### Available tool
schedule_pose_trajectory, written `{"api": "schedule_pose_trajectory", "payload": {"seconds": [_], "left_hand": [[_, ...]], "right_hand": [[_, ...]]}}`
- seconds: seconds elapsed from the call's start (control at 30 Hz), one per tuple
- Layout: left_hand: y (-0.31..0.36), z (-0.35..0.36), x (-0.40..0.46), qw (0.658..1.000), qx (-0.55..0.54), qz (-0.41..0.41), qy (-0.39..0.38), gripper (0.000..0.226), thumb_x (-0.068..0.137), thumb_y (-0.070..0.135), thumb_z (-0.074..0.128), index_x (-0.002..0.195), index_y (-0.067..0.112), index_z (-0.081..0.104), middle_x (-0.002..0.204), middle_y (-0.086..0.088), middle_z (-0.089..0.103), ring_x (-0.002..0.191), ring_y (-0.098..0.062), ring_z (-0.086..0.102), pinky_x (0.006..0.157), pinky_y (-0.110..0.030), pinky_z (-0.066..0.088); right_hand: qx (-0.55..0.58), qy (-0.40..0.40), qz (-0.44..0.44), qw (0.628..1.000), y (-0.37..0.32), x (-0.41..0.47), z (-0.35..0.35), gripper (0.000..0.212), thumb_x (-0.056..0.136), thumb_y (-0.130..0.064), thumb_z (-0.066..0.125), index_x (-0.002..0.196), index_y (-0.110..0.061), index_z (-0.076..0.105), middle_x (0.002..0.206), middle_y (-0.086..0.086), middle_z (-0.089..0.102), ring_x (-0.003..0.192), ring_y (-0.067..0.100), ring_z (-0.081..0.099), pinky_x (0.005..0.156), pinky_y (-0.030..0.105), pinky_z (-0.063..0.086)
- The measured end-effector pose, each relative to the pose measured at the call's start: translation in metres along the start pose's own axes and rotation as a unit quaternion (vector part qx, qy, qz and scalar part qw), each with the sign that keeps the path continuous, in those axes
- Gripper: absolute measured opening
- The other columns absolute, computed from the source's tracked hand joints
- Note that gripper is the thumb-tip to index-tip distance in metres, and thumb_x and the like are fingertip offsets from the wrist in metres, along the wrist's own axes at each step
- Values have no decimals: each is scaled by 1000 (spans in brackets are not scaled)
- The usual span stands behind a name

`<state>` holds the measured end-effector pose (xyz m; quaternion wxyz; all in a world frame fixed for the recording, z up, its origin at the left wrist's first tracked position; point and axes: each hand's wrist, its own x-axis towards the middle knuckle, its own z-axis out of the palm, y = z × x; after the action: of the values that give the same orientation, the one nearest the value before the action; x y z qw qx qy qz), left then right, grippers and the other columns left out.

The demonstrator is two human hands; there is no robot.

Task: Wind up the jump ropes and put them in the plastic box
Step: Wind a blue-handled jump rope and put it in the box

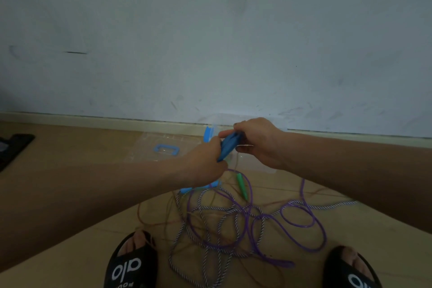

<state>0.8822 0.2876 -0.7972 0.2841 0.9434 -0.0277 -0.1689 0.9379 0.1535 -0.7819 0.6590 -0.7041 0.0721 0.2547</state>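
My left hand (pixel 205 161) and my right hand (pixel 254 140) both grip a pair of blue jump-rope handles (pixel 228 146), held together above the clear plastic box (pixel 257 163). A thin rope hangs from them toward the floor. Below lies a tangle of ropes: a purple rope (pixel 297 220), a black-and-white braided rope (pixel 210 241) and a thin brown one. A green handle (pixel 242 183) lies beside the box. The box's clear lid (pixel 163 149) with a blue handle lies to its left.
My two feet in black slippers (pixel 131 262) (pixel 350 269) stand on the tan floor either side of the rope tangle. A white wall with a skirting board runs close behind the box. A dark object (pixel 14 147) lies at the far left.
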Motion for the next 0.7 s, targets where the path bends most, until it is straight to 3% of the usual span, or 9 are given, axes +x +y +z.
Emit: {"api": "schedule_pose_trajectory", "payload": {"seconds": [0.17,0.3,0.4,0.47,0.53,0.6,0.67,0.7], "left_hand": [[-4,-4,1,995,87,29,43,12,97,18,49,93,14,38,77,1,44,67,-17,45,59,-32,33],[-14,-11,0,989,127,53,52,10,99,20,48,99,12,41,85,-2,48,71,-19,46,63,-31,32],[-17,-19,-4,986,140,77,44,10,100,18,48,103,10,43,85,0,46,67,-13,40,60,-28,23],[-18,-22,-7,984,148,88,39,10,101,19,48,104,10,43,84,2,46,64,-11,39,56,-27,21],[-16,-24,-8,983,154,97,37,10,101,21,48,101,15,41,77,8,43,60,-6,39,53,-25,27],[-13,-24,-8,983,141,108,35,10,101,23,48,98,18,40,72,9,42,58,-5,40,51,-18,29],[-11,-25,-9,987,108,111,38,9,101,22,50,98,19,41,72,8,44,58,-5,41,51,-17,31],[-11,-26,-9,988,98,111,39,9,100,22,50,98,19,42,72,7,45,58,-5,41,51,-16,32]], "right_hand": [[18,-29,-22,999,1,-6,-7,15,96,2,46,86,-1,57,107,25,65,70,18,64,67,24,58],[-10,-38,-21,999,4,-2,-8,8,95,-1,53,90,1,58,100,25,66,82,27,69,81,33,60],[-107,8,1,994,6,2,-9,23,94,-20,59,95,3,57,96,23,68,85,31,70,81,41,60],[-239,64,-68,966,8,4,-13,41,92,-35,61,115,-3,50,105,15,60,81,23,67,67,33,59],[-353,78,-204,910,5,0,-16,43,95,-41,56,128,-16,47,116,3,46,79,8,58,58,13,44],[-399,24,-301,866,1,-4,-16,26,99,-38,47,106,-18,62,107,-4,52,75,6,54,59,13,40],[-439,-32,-308,843,0,-8,-12,40,103,-37,39,74,-17,58,72,-4,59,60,11,52,55,21,38],[-462,-44,-308,831,0,-9,-11,44,104,-36,36,67,-17,52,61,-2,56,54,14,50,52,25,38]]}}
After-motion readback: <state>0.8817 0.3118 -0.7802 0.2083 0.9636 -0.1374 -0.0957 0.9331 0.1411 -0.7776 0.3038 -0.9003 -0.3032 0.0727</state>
